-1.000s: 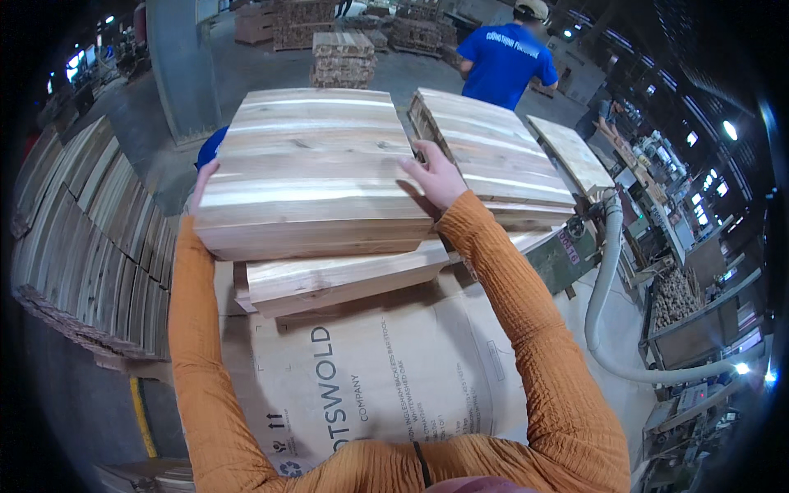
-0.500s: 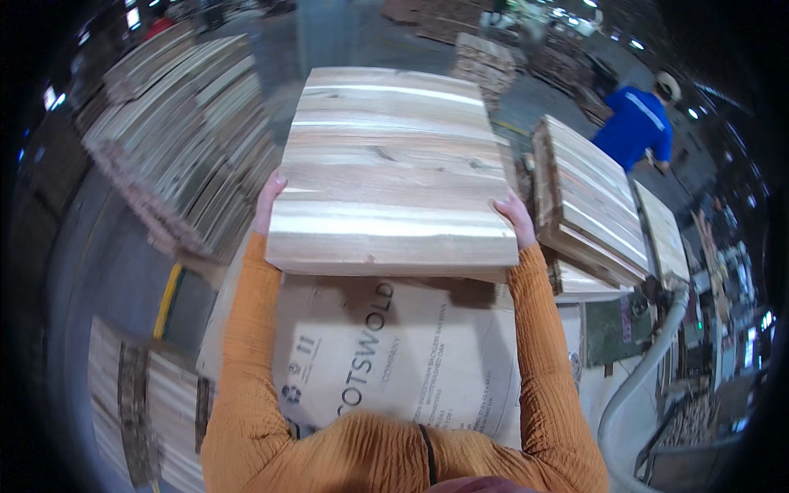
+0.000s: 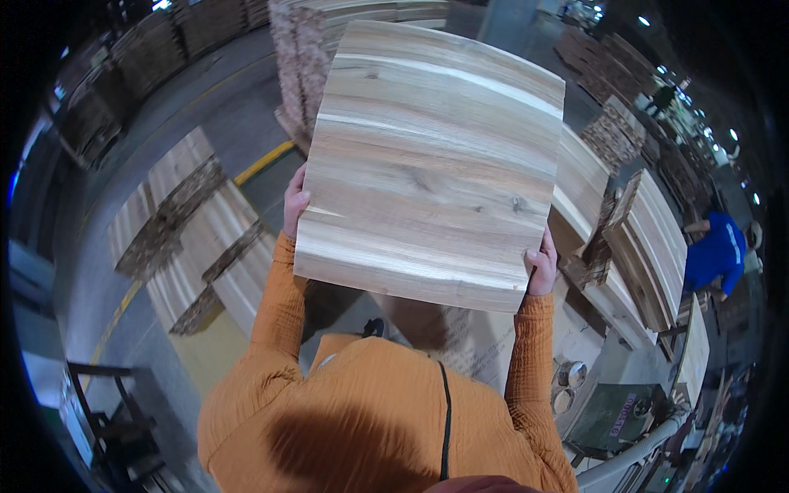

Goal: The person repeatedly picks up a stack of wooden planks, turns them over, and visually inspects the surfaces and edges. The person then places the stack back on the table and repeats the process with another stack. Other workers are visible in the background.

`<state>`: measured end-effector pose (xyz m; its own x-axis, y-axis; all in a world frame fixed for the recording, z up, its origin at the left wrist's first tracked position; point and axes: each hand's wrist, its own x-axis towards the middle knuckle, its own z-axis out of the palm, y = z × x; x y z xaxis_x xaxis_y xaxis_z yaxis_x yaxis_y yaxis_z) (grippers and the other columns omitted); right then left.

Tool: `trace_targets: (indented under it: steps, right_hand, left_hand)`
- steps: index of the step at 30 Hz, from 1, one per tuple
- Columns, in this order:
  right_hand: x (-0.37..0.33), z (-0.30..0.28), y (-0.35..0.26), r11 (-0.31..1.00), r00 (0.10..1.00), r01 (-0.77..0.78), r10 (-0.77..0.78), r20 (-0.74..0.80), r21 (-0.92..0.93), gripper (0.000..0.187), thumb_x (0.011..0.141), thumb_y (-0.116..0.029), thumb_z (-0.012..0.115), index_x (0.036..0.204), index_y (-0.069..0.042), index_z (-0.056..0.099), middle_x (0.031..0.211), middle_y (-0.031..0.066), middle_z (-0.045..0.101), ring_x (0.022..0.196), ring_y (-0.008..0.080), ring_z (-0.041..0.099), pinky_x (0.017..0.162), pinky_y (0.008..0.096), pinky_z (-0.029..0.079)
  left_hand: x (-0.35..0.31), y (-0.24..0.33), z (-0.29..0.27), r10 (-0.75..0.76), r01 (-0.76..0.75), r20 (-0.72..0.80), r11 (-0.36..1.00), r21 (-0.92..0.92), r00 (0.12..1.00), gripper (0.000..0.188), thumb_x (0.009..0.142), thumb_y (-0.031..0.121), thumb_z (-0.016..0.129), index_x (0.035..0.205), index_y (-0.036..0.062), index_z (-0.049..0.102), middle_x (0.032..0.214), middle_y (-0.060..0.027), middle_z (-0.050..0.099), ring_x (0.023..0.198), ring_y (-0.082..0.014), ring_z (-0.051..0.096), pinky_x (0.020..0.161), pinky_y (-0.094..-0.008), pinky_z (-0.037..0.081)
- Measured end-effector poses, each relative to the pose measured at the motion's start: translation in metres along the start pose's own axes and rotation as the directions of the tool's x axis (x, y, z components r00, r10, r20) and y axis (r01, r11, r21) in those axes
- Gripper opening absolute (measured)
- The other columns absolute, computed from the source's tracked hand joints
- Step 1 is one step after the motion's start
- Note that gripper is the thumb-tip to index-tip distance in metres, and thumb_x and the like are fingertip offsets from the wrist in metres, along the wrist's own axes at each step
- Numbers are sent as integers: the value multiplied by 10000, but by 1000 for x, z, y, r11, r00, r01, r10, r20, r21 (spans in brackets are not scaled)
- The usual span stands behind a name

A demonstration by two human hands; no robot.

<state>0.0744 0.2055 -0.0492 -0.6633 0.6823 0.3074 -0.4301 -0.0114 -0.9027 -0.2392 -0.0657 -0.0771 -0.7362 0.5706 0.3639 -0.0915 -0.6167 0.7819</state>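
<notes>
A wide wooden panel (image 3: 427, 172), made of joined light and brown strips with a few dark knots, is held up in front of me. My left hand (image 3: 297, 201) grips its left edge near the lower corner, thumb on the face. On the opposite edge, my right hand (image 3: 542, 264) is closed the same way, thumb over the face near the lower right corner. The fingers behind the panel are hidden. Beneath it lies a cardboard sheet (image 3: 485, 341) with print on it, partly covered by the panel and its shadow.
Stacked panels (image 3: 649, 246) stand to the right, near a person in blue (image 3: 717, 251). More board stacks (image 3: 193, 234) sit on the left floor, past a yellow line (image 3: 265, 163). At lower right are a green box (image 3: 622, 416), a pale hose (image 3: 649, 444) and small round containers (image 3: 570, 374).
My view and body have turned left, with the panel still in both hands. The panel is raised and tilted more toward me. The floor stacks at left show more fully.
</notes>
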Motion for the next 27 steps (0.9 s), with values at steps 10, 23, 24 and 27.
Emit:
trace_targets:
  steps: [10,23,24,27]
  right_hand:
    - [-192,-2,-10,976,978,-208,209,16,-59,721,693,-120,551,1363,43,340,1164,67,539,676,24,440,584,138,345]
    - [-330,-43,-20,927,859,-317,370,-355,201,510,809,-231,477,1246,31,447,1189,150,537,1071,225,537,918,316,426]
    - [-344,-71,1,955,863,-296,282,-420,32,501,818,-239,475,1246,20,447,1187,148,539,1069,225,539,919,320,426]
    - [-325,-70,-10,950,868,-285,311,-388,125,510,840,-238,468,1291,-6,413,1209,149,527,1092,233,528,934,316,415]
  left_hand:
    - [-213,32,-13,-188,185,-96,982,-38,978,714,727,340,582,1302,-33,384,1223,-154,506,1118,-241,506,952,-359,410]
    - [-262,24,76,-629,629,-26,776,44,777,557,810,247,460,1296,-18,393,1209,-149,512,1066,-221,527,908,-347,428]
    - [-252,30,86,-651,648,44,759,63,758,566,837,303,461,1309,-1,392,1217,-152,506,1051,-229,531,881,-342,441]
    - [-243,39,93,-813,812,-39,582,-41,581,654,815,405,481,1348,48,349,1298,-176,440,1094,-261,501,908,-378,417]
